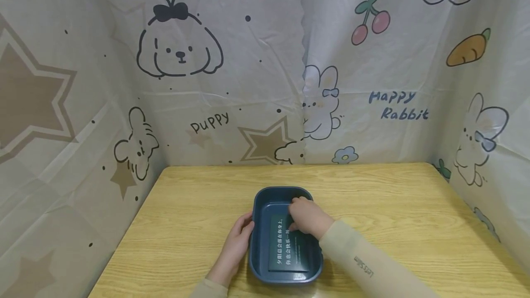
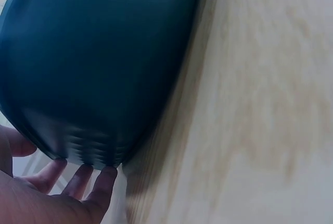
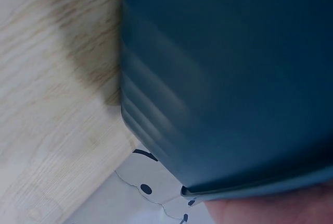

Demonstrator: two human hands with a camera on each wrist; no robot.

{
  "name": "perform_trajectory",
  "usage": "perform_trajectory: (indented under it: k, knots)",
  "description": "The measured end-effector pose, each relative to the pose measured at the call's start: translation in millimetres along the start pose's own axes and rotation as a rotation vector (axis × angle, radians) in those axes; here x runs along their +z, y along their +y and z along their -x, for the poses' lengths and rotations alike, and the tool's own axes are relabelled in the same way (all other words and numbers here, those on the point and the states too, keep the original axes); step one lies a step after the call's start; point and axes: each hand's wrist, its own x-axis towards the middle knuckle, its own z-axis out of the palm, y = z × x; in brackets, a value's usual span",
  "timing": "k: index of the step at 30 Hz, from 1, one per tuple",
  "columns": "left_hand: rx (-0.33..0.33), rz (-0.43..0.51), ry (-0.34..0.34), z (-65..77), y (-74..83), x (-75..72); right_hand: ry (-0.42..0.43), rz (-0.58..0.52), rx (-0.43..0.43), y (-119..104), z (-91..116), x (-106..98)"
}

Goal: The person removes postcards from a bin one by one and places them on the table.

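Note:
A dark blue-green rectangular tub (image 1: 260, 243) with rounded corners stands on the table. Inside, flat on its bottom, lies a dark green booklet or card (image 1: 281, 249) printed with white Chinese characters. My left hand (image 1: 238, 240) rests against the tub's left side; the left wrist view shows its fingertips (image 2: 106, 174) touching the ribbed outer wall, with the thumb near the rim. Reaching over the right rim, my right hand (image 1: 308, 217) is inside the tub at the booklet's upper right. Its thumb lies over the printed cover, and most of its fingertips are hidden.
The tub stands near the front of a yellow wood-grain table (image 1: 198, 206). White cloth (image 1: 265, 36) printed with puppies, rabbits and stars hangs behind the table and along both sides.

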Motion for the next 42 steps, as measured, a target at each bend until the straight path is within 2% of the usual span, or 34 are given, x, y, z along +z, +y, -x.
perform_trajectory:
  k: [16, 25, 33, 42]
  knots:
    - [-0.005, 0.078, -0.036, -2.2, -8.8, -1.3, 0.027, -0.054, -0.006, 1.6, -1.6, 5.3]
    - [-0.015, 0.077, -0.047, 0.7, -6.4, -2.6, 0.034, -0.065, -0.009, 0.9, -1.3, 5.1]
    - [0.003, 0.082, -0.064, 0.5, -8.2, -3.2, 0.045, -0.070, -0.014, 2.1, -2.7, 5.7]
    - [-0.001, 0.072, -0.051, 1.8, -8.4, -3.1, 0.043, -0.166, -0.034, 4.9, -3.4, 0.2]
